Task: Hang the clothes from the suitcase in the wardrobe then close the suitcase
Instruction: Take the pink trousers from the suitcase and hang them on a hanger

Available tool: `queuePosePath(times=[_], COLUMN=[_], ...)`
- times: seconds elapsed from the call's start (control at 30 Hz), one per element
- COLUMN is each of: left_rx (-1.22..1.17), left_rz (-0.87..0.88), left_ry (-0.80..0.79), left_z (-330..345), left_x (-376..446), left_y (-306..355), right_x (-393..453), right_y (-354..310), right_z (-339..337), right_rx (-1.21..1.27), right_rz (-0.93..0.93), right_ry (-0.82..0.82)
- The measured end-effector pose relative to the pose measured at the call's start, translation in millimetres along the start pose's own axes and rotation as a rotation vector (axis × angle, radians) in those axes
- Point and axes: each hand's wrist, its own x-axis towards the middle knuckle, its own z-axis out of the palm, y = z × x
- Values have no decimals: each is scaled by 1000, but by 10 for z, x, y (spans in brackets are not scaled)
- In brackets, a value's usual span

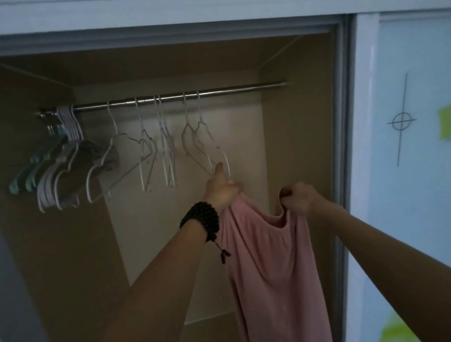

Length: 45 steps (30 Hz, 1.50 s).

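the wardrobe (297, 138) is open in front, with a brown wall on the left, a brown wall on the right and a pale back wall far away. a metal rail (226, 91) runs across near the top, from left to right. on the left end of the rail a bunch of white and green hangers (65, 167) hang close together. more thin white hangers (162, 140) hang apart from each other along the middle. the right part of the rail is bare, and there is open room under it down to the wardrobe floor. the sliding door (412, 156) stands at the right edge, pale blue with green shapes on it.

the pink cloth (265, 248) hangs in the middle of the open room, near the right wall. its long way goes up and down. its top edge points up at the rail and the rest drops down past the bottom of the view. the top edge sags a bit between the two hands.

the left hand (221, 188) grips the left top corner of the pink cloth. one finger sticks up and touches the low end of the right-most white hanger (203, 143). a dark bead bracelet (201, 218) is on that wrist. the right hand (298, 197) is curled tight round the right top corner of the cloth. the cloth hangs below both hands.
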Motion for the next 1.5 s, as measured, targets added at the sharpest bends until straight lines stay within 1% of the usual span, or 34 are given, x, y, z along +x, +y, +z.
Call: queuePosePath(times=[0.07, 0.13, 0.27, 0.37, 0.47, 0.53, 0.63, 0.73, 0.83, 0.93, 1.03, 1.13, 1.27, 1.33, 1.4, 1.47, 1.5], left_rx=[51, 83, 169, 50, -21, -1, 125, 112, 53, 3, -47, -24, -43, -30, 1, 21, 22], left_rz=[7, -12, -62, -77, -59, -19, 123, 243, 283, 341, 317, 315, 316, 320, 290, 224, 198], left_ry=[102, 158, 147, 127, 113, 143, 278, 306, 268, 227, 177, 200, 174, 174, 166, 168, 174], left_z=[51, 63, 44, 100, 170, 203, 141, -50, -339, -628, -835, -1177, -1524, -1666, -1772, -1864, -1904], left_x=[92, 214, 520, 773, 917, 953, 898, 827, 747, 608, 492, 398, 251, 98, -63, -172, -213], left_y=[9, 15, 37, 76, 97, 129, 253, 383, 428, 338, 119, -153, -344, -420, -519, -651, -706], right_x=[25, 41, 82, 132, 171, 217, 281, 336, 459, 552, 547, 535, 540, 532, 474, 416, 412], right_y=[25, 33, 9, 18, 46, 92, 163, 111, -44, -193, -283, -466, -784, -945, -1107, -1209, -1227], right_z=[-7, -5, 18, 7, -12, -30, -64, -90, 3, 160, 269, 409, 518, 570, 606, 636, 647], right_rx=[12, 25, 47, 56, 57, 49, 77, 127, 253, 376, 520, 645, 963, 1146, 1290, 1416, 1461], right_rz=[-4, -8, -30, -62, -73, -74, -47, -5, -3, -28, 31, 111, 137, 102, 3, -102, -145], right_ry=[-2, -1, -17, -6, -10, -13, -4, 47, 78, 45, 13, -48, -95, -178, -287, -277, -245])
